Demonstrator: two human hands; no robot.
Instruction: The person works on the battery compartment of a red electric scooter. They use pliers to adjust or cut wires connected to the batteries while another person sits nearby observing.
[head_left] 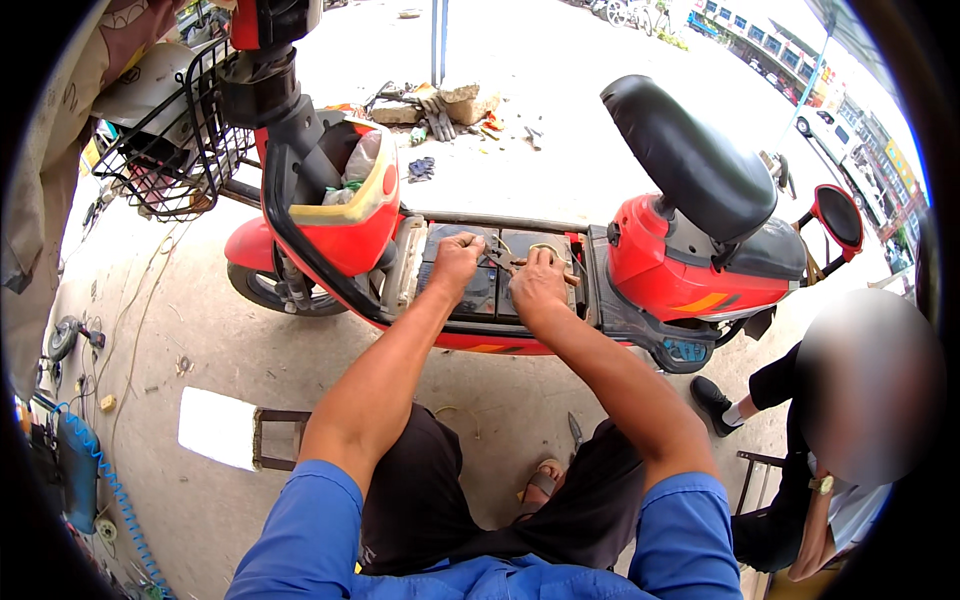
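A red electric scooter (pixel 350 235) stands across in front of me, its floor compartment uncovered, with dark batteries (pixel 482 292) inside. Over them, my right hand (pixel 540 285) is closed around pliers (pixel 503 258). The jaws point left toward my left hand, and brownish handles show by my right fingers. My left hand (pixel 456 262) is closed in a pinch at the end of a thin wire, right beside the jaws; the fingers mostly hide the pinched part. A light-coloured wire (pixel 543 247) loops behind my right hand.
The black seat (pixel 690 150) is tipped up at right. A person (pixel 800 450) sits close on my right. A white-topped stool (pixel 218 428) stands at lower left, near a blue coiled hose (pixel 115 490). A knife-like tool (pixel 575 429) lies by my foot; gloves (pixel 436 118) lie beyond the scooter.
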